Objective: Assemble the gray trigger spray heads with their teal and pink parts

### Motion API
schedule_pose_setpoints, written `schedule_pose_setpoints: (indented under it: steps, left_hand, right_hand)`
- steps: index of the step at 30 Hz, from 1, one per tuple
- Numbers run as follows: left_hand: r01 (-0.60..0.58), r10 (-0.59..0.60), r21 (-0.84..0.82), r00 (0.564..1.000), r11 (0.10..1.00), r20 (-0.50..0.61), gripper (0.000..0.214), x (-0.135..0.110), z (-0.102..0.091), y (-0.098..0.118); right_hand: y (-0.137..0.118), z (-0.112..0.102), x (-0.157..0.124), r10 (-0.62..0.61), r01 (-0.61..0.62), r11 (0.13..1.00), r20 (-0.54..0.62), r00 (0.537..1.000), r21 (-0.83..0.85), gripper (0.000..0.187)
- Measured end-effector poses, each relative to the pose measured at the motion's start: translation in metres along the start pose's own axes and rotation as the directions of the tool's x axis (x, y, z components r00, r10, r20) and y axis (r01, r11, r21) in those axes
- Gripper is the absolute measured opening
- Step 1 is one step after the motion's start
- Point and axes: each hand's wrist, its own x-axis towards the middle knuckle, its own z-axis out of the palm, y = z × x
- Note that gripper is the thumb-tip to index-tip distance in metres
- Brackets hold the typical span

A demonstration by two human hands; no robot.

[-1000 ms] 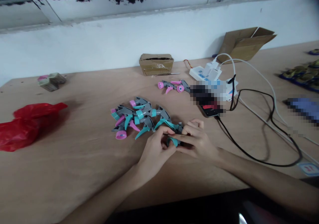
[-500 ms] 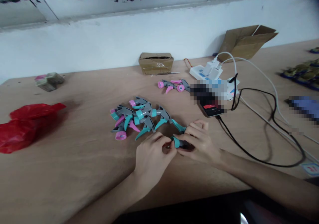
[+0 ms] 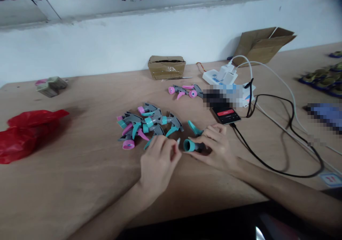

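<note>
Over the light-brown wooden tabletop (image 3: 53,193), your right hand (image 3: 217,144) is wrapped around a grey plastic spray trigger head (image 3: 198,147), its round teal collar (image 3: 191,145) jutting past your fingertips. Your left hand (image 3: 157,160) pinches a small whitish piece (image 3: 179,140) between nearly closed fingertips, just beside that collar; grey, teal and pink trigger heads (image 3: 153,120) lie beyond its knuckles.

Workshop table (image 3: 93,168), many spray heads (image 3: 157,119)

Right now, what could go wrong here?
The small pale piece pinched in the left hand could slip and get lost among the piled trigger sprayer heads. If the right hand, holding a teal-collared sprayer head, swings outward, it might snag the black cable and tug the smartphone.
</note>
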Motion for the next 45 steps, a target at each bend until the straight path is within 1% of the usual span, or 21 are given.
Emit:
schedule_pose_setpoints:
  steps: [1, 2, 3, 4, 5, 7, 8, 9, 11, 13, 14, 17, 19, 22, 24, 26, 29, 33, 39, 45]
  left_hand:
    - [0.052, -0.052, -0.026, 0.998, 0.998, -0.025, 0.014, 0.003, -0.003, -0.004]
    - [0.116, -0.119, -0.089, 0.993, 0.989, -0.027, 0.014, 0.006, -0.006, -0.008]
    - [0.181, -0.182, -0.190, 0.983, 0.965, 0.013, 0.014, 0.009, -0.008, -0.010]
    - [0.250, -0.234, -0.309, 0.968, 0.918, 0.088, 0.016, 0.011, -0.010, -0.012]
    - [0.316, -0.261, -0.425, 0.948, 0.848, 0.184, 0.018, 0.013, -0.011, -0.013]
    - [0.424, -0.244, -0.594, 0.900, 0.684, 0.361, 0.021, 0.015, -0.012, -0.011]
    - [0.458, -0.220, -0.639, 0.881, 0.618, 0.419, 0.022, 0.015, -0.012, -0.009]
    - [0.481, -0.197, -0.664, 0.867, 0.573, 0.458, 0.023, 0.015, -0.011, -0.007]
    - [0.492, -0.168, -0.682, 0.858, 0.542, 0.485, 0.022, 0.014, -0.010, -0.004]
    - [0.467, -0.158, -0.674, 0.869, 0.573, 0.468, 0.020, 0.013, -0.008, -0.003]
    - [0.438, -0.157, -0.665, 0.884, 0.605, 0.440, 0.018, 0.012, -0.007, -0.003]
    - [0.321, -0.156, -0.615, 0.939, 0.720, 0.307, 0.013, 0.009, -0.004, -0.004]
    - [0.260, -0.152, -0.580, 0.962, 0.772, 0.229, 0.009, 0.007, -0.003, -0.003]
    - [0.199, -0.127, -0.576, 0.979, 0.793, 0.162, 0.002, 0.005, -0.002, -0.002]
    - [0.163, -0.102, -0.589, 0.985, 0.792, 0.137, 0.002, 0.004, -0.001, -0.001]
    - [0.139, -0.074, -0.578, 0.988, 0.804, 0.134, 0.005, 0.003, -0.001, 0.000]
    - [0.139, -0.058, -0.516, 0.984, 0.845, 0.170, 0.007, 0.003, -0.001, 0.000]
    - [0.173, -0.079, -0.452, 0.973, 0.875, 0.218, 0.006, 0.005, 0.000, -0.001]
    - [0.157, -0.082, -0.383, 0.975, 0.910, 0.206, 0.004, 0.006, -0.003, 0.002]
    - [0.173, -0.095, -0.314, 0.964, 0.933, 0.249, 0.002, 0.004, -0.006, 0.005]
  right_hand:
    - [0.002, -0.002, 0.001, 0.027, -0.027, 1.000, -0.020, 0.999, -0.001, 0.017]
    - [0.003, -0.003, 0.001, 0.060, -0.060, 0.998, -0.033, 0.998, 0.006, 0.020]
    - [0.004, -0.004, 0.002, 0.092, -0.092, 0.996, -0.037, 0.995, 0.024, 0.022]
    - [0.005, -0.005, 0.003, 0.119, -0.117, 0.992, -0.027, 0.993, 0.052, 0.024]
    - [0.005, -0.005, 0.003, 0.134, -0.133, 0.987, -0.007, 0.991, 0.088, 0.025]
    - [0.005, -0.004, 0.004, 0.137, -0.143, 0.975, 0.047, 0.989, 0.168, 0.027]
    - [0.005, -0.004, 0.003, 0.135, -0.147, 0.968, 0.076, 0.988, 0.203, 0.028]
    - [0.005, -0.003, 0.003, 0.134, -0.154, 0.960, 0.101, 0.986, 0.233, 0.030]
    - [0.004, -0.002, 0.002, 0.135, -0.166, 0.946, 0.128, 0.983, 0.278, 0.033]
    - [0.004, -0.001, 0.002, 0.133, -0.169, 0.936, 0.134, 0.982, 0.308, 0.033]
    - [0.004, -0.001, 0.001, 0.127, -0.164, 0.933, 0.134, 0.983, 0.319, 0.033]
    - [0.004, -0.001, 0.001, 0.106, -0.149, 0.930, 0.141, 0.984, 0.337, 0.031]
    - [0.003, -0.001, 0.001, 0.100, -0.146, 0.929, 0.150, 0.984, 0.341, 0.031]
    - [0.002, -0.002, 0.001, 0.105, -0.152, 0.927, 0.150, 0.983, 0.344, 0.031]
    - [0.001, -0.002, 0.002, 0.105, -0.148, 0.931, 0.145, 0.984, 0.334, 0.030]
    - [0.001, -0.002, 0.001, 0.091, -0.131, 0.940, 0.140, 0.986, 0.316, 0.030]
    - [0.001, -0.002, 0.000, 0.060, -0.094, 0.951, 0.121, 0.991, 0.295, 0.031]
    - [0.000, -0.001, -0.001, 0.043, -0.067, 0.956, 0.090, 0.995, 0.285, 0.030]
    - [-0.002, -0.002, -0.002, -0.006, -0.010, 0.965, 0.063, 0.998, 0.261, 0.028]
    - [-0.001, 0.000, -0.004, -0.060, 0.045, 0.974, 0.061, 0.996, 0.222, 0.027]
